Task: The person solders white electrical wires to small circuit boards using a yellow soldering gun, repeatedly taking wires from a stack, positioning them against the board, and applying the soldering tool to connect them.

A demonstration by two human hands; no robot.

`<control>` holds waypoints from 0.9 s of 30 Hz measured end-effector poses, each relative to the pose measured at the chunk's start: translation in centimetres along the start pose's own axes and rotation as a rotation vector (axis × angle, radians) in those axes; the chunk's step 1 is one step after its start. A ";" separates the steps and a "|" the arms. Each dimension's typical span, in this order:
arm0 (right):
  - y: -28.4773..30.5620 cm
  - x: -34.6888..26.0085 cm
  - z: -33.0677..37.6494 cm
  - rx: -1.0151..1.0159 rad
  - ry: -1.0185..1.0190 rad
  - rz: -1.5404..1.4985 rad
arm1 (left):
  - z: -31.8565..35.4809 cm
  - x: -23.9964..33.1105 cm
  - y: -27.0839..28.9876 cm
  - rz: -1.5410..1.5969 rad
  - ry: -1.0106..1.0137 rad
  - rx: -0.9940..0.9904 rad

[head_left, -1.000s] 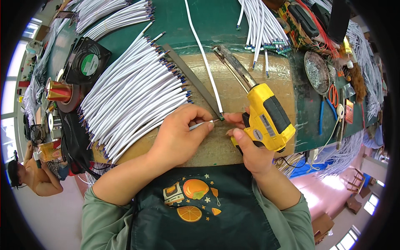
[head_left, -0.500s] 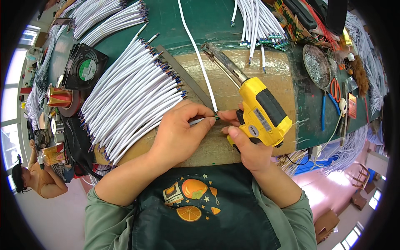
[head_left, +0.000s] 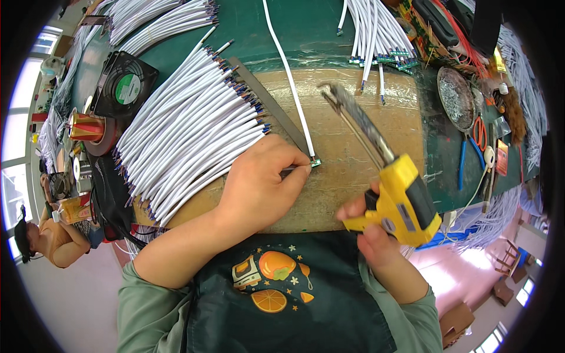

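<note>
My left hand (head_left: 265, 182) is closed, thumb and forefinger pinched at the near end of a small green circuit board (head_left: 316, 163). From that board a single white cable (head_left: 291, 88) runs away toward the far edge of the bench. A yellow soldering gun (head_left: 406, 206) is in my right hand (head_left: 376, 238), fingers round its handle. Its long metal tip (head_left: 356, 112) points up and left, apart from the board. Beside my left hand lies a broad row of white cables (head_left: 194, 129) with bared coloured wire ends.
A metal bar (head_left: 273, 106) lies along the cable row. At left are a black fan (head_left: 123, 88) and a solder spool (head_left: 88, 126). More cables with boards (head_left: 382, 35) lie far right, near a metal dish (head_left: 456, 97) and blue-handled pliers (head_left: 465, 159). Another person (head_left: 65, 235) is at left.
My right hand has drawn the soldering gun right and toward me, away from the board. My left hand still pinches there. The view has shifted slightly.
</note>
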State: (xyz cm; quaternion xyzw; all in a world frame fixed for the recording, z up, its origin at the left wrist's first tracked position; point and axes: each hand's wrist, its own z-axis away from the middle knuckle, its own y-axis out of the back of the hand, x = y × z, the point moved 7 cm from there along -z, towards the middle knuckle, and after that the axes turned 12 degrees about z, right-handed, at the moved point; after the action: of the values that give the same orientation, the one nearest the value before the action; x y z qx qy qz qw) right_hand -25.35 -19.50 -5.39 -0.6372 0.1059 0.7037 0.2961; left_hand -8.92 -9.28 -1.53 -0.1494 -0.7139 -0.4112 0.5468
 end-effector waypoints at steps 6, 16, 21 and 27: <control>2.9 2.0 4.2 -0.118 -0.083 -0.038 | -0.1 0.8 0.0 -0.072 -0.023 -0.024; 4.4 4.1 6.7 -0.165 -0.134 0.022 | -0.1 1.2 -0.3 -0.136 -0.072 -0.038; 4.2 4.3 6.3 -0.110 -0.143 -0.002 | -0.1 1.4 -0.2 -0.129 -0.121 -0.020; 3.9 4.0 5.8 -0.084 -0.149 -0.065 | -0.1 1.5 -0.2 -0.127 -0.135 -0.026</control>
State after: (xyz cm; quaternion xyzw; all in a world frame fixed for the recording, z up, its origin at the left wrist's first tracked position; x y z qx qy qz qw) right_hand -32.41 -18.43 -9.12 -0.5982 0.0332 0.7428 0.2989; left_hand -9.52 -9.85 -0.23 -0.1385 -0.7518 -0.4431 0.4682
